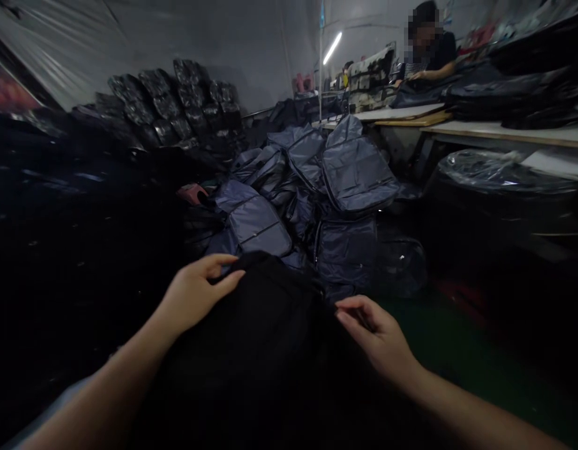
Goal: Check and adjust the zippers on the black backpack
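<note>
**A:** ok quick one, what are the hands actually doing here?

**B:** both are on a black nylon bag [251, 337] sitting right up close at the near edge of the view, dark enough that you can barely make out its shape tbh. The left hand [195, 294] is curled over the bag's top edge, with thumb and fingers pinching it. The right hand [377, 334] is doing about the same a bit further along, fingers bent and closed on the edge. Neither one looks open.

**A:** and what's around it?

**B:** just past the bag there's a big heap of grey-blue padded bags [357, 175], some lying flat, some propped against each other, and the nearest one touches the black bag. A small pink object [192, 192] pokes out at the heap's left side. Further back on the left are stacked bundles in shiny plastic [176, 103], up against a plastic sheet wall [82, 44].

**A:** anyone else there?

**B:** yep, a co-worker [427, 56] sits far right behind a sewing machine [370, 78], one hand [422, 75] resting on dark fabric. Closer on the right there's a long white work table [495, 132] piled with black bags [518, 94], and a plastic-wrapped bundle [499, 172] sits just below it. Green floor [457, 350] shows near the right hand.
</note>
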The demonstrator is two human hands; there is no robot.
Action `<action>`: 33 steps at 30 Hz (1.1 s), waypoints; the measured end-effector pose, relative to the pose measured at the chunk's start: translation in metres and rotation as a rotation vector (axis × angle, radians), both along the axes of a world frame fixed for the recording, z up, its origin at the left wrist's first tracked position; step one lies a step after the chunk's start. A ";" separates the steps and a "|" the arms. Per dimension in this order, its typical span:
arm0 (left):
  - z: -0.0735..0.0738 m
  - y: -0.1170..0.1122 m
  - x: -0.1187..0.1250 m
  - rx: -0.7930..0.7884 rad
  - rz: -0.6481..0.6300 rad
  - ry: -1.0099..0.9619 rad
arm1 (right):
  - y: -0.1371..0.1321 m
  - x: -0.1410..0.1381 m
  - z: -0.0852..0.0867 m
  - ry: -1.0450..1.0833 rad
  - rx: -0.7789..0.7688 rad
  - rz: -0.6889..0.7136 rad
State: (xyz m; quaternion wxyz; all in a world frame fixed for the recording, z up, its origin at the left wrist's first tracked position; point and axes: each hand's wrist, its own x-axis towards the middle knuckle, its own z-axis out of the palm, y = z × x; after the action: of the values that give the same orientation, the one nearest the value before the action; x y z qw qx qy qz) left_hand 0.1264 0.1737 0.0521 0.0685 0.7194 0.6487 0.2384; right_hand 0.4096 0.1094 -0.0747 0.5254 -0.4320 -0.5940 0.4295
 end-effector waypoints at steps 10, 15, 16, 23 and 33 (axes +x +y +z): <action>0.074 -0.059 0.056 0.599 0.146 -0.498 | 0.042 -0.022 0.144 0.173 0.166 -0.021; 0.031 -0.084 0.081 0.566 0.190 -0.798 | 0.049 -0.023 0.159 0.025 0.258 -0.038; 0.023 -0.087 0.082 0.547 0.228 -0.840 | 0.050 -0.023 0.154 0.007 0.252 -0.030; -0.012 -0.092 0.053 0.280 0.286 -0.842 | 0.045 -0.031 0.109 -0.114 0.208 -0.172; 0.005 -0.074 0.005 0.092 0.172 -0.487 | 0.003 -0.054 0.105 -0.268 0.317 -0.035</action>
State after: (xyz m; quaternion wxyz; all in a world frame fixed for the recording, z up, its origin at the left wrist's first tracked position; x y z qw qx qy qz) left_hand 0.1319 0.0999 0.0569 0.1692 0.5853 0.6605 0.4389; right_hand 0.3557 0.1128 0.0300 0.5103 -0.4075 -0.7112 0.2602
